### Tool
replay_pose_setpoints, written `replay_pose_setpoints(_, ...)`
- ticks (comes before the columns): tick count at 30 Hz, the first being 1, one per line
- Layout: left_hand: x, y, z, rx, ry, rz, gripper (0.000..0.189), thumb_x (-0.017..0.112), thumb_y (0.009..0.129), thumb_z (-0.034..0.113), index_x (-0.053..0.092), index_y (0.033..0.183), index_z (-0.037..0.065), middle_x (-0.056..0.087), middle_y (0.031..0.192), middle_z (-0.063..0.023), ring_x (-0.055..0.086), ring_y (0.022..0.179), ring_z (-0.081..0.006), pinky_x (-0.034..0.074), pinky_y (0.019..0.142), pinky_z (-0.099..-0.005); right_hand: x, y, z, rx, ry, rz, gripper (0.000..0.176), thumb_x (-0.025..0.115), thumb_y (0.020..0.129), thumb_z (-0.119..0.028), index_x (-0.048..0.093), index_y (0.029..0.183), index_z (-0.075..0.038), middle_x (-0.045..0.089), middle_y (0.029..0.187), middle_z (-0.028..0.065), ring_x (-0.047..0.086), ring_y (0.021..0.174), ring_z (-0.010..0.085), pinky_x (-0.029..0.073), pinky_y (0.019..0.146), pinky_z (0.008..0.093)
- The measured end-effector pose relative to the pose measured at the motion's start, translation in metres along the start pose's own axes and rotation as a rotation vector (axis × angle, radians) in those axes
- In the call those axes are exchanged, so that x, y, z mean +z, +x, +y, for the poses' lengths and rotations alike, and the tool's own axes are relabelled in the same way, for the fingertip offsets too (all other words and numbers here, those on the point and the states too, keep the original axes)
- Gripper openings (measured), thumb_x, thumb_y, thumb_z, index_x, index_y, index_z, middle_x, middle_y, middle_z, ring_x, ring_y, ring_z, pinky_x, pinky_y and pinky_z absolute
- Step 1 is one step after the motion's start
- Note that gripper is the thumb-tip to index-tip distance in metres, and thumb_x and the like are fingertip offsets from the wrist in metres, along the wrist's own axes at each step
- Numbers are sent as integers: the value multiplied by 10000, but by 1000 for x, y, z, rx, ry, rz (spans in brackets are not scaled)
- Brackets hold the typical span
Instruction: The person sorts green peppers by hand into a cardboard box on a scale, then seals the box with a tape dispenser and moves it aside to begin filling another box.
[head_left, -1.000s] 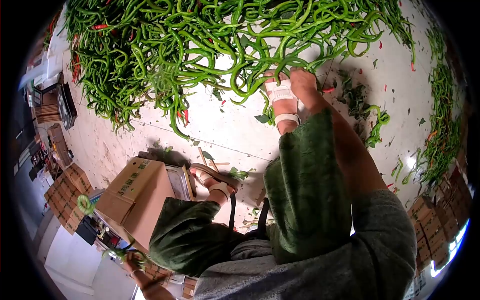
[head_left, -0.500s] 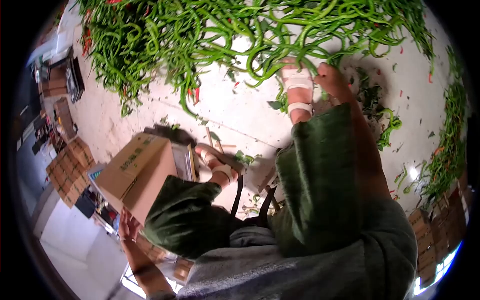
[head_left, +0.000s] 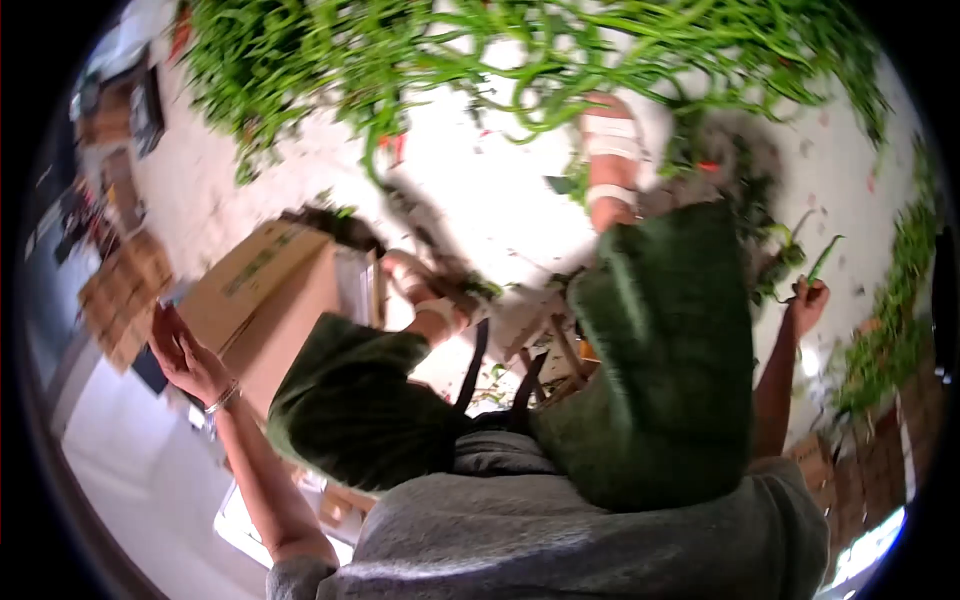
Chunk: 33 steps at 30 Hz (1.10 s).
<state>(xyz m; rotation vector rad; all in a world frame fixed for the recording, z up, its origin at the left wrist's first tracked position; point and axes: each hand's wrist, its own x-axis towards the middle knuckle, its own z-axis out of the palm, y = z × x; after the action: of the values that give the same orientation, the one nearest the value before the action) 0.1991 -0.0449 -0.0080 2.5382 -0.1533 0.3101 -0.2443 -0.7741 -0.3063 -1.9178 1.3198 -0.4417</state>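
Note:
My left hand (head_left: pixel 190 358) is open, its fingers stretched along the outer side of a cardboard box (head_left: pixel 275 290) by my left leg. Out to the right, my right hand (head_left: pixel 808 302) is closed on a long green chili pepper (head_left: pixel 824 260), which points up past the fingers. In front of my feet spreads a large heap of green chili peppers (head_left: pixel 310 70), with a few red ones mixed in. The hand with the pepper is over the pale floor, apart from that heap.
Another band of green peppers (head_left: pixel 880 330) runs along the far right. Brown cartons (head_left: pixel 125 295) are stacked at the left, and more cartons (head_left: pixel 860 470) stand at the lower right. Leaves and pepper scraps (head_left: pixel 780 250) litter the floor beside my right leg.
My right hand has moved away from the heap near my foot, out to the right and back, with a green chili pepper in it. My left hand has shifted up along the box.

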Motion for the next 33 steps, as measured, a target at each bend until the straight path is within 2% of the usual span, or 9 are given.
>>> replay_pose_setpoints(3,137,5,92,-255,-27,-557,392,538,871,76,495,1258,27,550,1235,-91,519,1105,-196,430,910,-323,-40,-19,40,215,-605,80,283,657,797,-192,476,967,-56,615,818,91,591,739,234,462,679,356)
replay_pose_setpoints(5,235,-16,108,96,-55,-961,379,598,840,95,524,1207,40,586,1170,-125,552,1070,-231,432,890,-316,-46,-29,50,315,-1067,38,389,664,756,-304,548,1032,-55,633,991,162,595,909,370,455,798,462)
replay_pose_setpoints(8,364,-66,109,314,-122,-1125,394,610,817,173,534,1176,29,581,1126,-194,551,1039,-347,433,915,-375,-7,-20,55,-56,-702,117,450,675,759,-257,554,1128,-30,594,1070,157,568,984,319,461,844,398)
replay_pose_setpoints(12,452,-104,131,302,465,-1059,389,563,816,253,457,1155,96,545,1129,-114,535,1045,-285,425,844,-407,120,6,-71,-38,-177,-118,249,633,796,-172,584,1007,-50,606,853,115,581,795,214,463,713,322)
replay_pose_setpoints(16,477,-101,125,180,449,-867,398,582,787,309,449,1116,129,568,1120,-109,559,1017,-299,394,855,-427,223,24,-147,-45,-277,-256,403,679,764,-349,563,1022,-63,612,960,116,585,899,297,467,774,388)
replay_pose_setpoints(21,458,-77,112,186,243,-1007,186,577,782,234,560,897,88,642,895,-150,625,764,-328,461,709,-440,299,13,-171,-34,-412,-295,954,755,639,-451,206,1371,-183,413,1228,221,445,1107,387,379,910,461)
replay_pose_setpoints(24,435,-77,124,-530,-695,-944,124,532,812,89,575,906,22,602,682,-82,562,571,-190,487,592,-325,304,3,-187,-36,-530,-325,764,702,744,-315,247,1357,-339,440,1136,202,435,1100,380,368,890,470)
replay_pose_setpoints(29,402,-81,143,-1155,-1311,-892,138,551,882,175,555,947,52,622,772,-68,536,546,-141,487,637,-324,308,11,-181,-93,-505,-387,363,669,706,-169,503,1028,-168,454,1038,198,508,984,409,442,759,489)
replay_pose_setpoints(33,406,-102,164,-1128,-1500,-1093,195,554,885,178,551,1071,118,572,1152,-144,597,665,-143,499,708,-339,283,-5,-172,-151,-208,-316,467,667,691,-188,504,1128,-173,475,1121,235,505,1012,412,448,803,469)
